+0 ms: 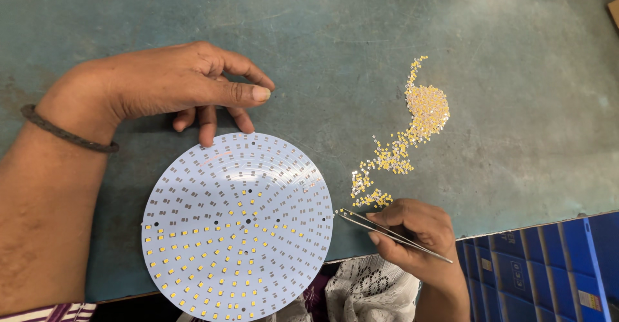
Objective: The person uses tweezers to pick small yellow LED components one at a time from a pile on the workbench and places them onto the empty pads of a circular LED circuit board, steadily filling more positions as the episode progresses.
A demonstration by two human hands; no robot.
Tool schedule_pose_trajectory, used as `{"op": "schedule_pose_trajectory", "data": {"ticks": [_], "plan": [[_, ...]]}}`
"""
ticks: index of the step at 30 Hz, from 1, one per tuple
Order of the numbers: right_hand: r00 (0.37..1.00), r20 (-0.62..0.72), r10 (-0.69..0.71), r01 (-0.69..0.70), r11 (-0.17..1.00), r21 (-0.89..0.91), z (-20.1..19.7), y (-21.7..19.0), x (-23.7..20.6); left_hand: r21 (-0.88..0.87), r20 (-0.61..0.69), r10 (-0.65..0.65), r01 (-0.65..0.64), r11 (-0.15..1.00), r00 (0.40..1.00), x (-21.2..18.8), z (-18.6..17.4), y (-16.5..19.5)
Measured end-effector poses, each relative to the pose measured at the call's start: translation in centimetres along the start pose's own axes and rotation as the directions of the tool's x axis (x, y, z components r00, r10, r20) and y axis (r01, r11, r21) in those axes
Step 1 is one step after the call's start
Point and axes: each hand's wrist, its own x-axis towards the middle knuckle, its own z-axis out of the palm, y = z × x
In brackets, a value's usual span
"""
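Note:
A round white circuit board (pixel 237 225) lies on the teal table (pixel 335 38), with small yellow chips filling its inner and lower rings and bare pads on its upper right. My left hand (pixel 174 86) rests on the table just beyond the board, its fingertips touching the board's far rim. My right hand (pixel 416 235) grips thin metal tweezers (pixel 380 228), whose tip sits at the board's right edge. Whether the tip holds a chip is too small to tell. A pile of loose yellow chips (pixel 422 112) trails down toward my right hand.
A blue plastic crate (pixel 548 270) stands below the table's front edge at the right. White lace cloth (pixel 371 290) shows under my right hand. A dark braided band (pixel 64 131) circles my left wrist. A brown corner of something (pixel 614 11) pokes in at the far right.

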Motion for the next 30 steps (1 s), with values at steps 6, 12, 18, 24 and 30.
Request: {"op": "schedule_pose_trajectory", "data": {"ticks": [6,12,18,24,30], "plan": [[1.0,0.002,0.012,-0.012,1.0,-0.014,0.01,0.15,0.02,0.008,-0.013,0.0,0.0,1.0,1.0,-0.03,-0.03,0.04],[1.0,-0.006,-0.003,0.003,1.0,0.004,-0.14,0.06,-0.13,0.014,-0.023,0.008,-0.008,1.0,1.0,-0.17,0.18,0.14],[0.996,-0.077,0.05,-0.049,0.999,0.006,0.03,-0.21,-0.25,0.021,-0.03,0.002,-0.001,1.0,1.0,-0.23,0.24,0.19],[0.999,-0.053,0.009,-0.009,1.0,0.002,0.12,-0.17,0.02,0.012,-0.015,0.002,-0.002,1.0,1.0,-0.15,0.09,0.13],[0.999,-0.052,-0.001,0.002,1.0,0.012,0.1,-0.22,-0.14,-0.001,0.002,0.003,-0.003,1.0,1.0,-0.01,0.05,-0.05]]}}
